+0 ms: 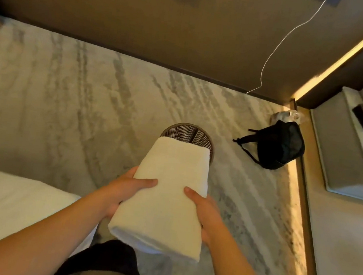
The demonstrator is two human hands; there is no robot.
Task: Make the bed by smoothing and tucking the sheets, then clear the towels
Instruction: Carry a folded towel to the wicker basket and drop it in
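Head view shows the bed point(8, 203) corner looking smooth, so the job seems at its towel stage: left hand point(121, 189) and right hand point(206, 213) clasp a folded towel point(166, 195) above a round basket point(188, 133).

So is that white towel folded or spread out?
Folded: the white towel is a compact thick bundle with a rounded fold edge, held between left hand and right hand.

This is a bedroom, like in a hotel: a white bed point(3, 204) near left, soft grey carpet point(66, 100), a glowing wall light strip point(346, 52) far right.
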